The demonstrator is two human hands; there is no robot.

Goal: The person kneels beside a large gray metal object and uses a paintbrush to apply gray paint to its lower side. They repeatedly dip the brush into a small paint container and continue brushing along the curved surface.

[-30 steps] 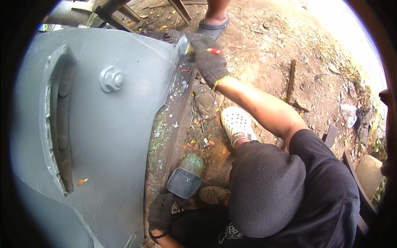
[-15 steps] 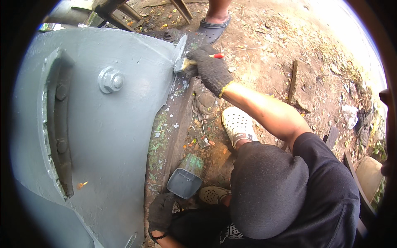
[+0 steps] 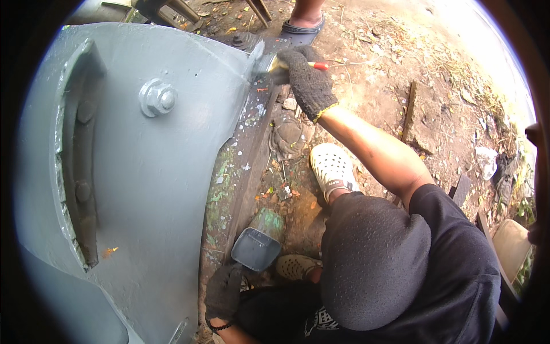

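My right hand (image 3: 306,74), in a dark knitted glove with a yellow cuff edge, grips a paintbrush (image 3: 318,66) with a red handle end. The bristles press against the upper right edge of a large grey-painted metal piece (image 3: 154,189), beside its raised rim. Low in the view, my gloved left hand (image 3: 223,291) is closed at the near left corner of a cut plastic paint container (image 3: 256,250) with grey paint inside. Its fingertips are partly hidden there. A large bolt and nut (image 3: 158,98) stand out from the grey surface, which is shiny with paint.
A paint-spotted beam (image 3: 232,183) runs along the metal piece. Another person's foot in a dark clog (image 3: 302,33) stands at the top. My pale clogs (image 3: 332,166) rest on dirt. A curved slotted flange (image 3: 80,160) rises at left; a wood strip (image 3: 410,112) lies at right.
My right hand and the brush have shifted slightly right and up along the metal's edge. The view has tilted a little; my left hand stays by the container.
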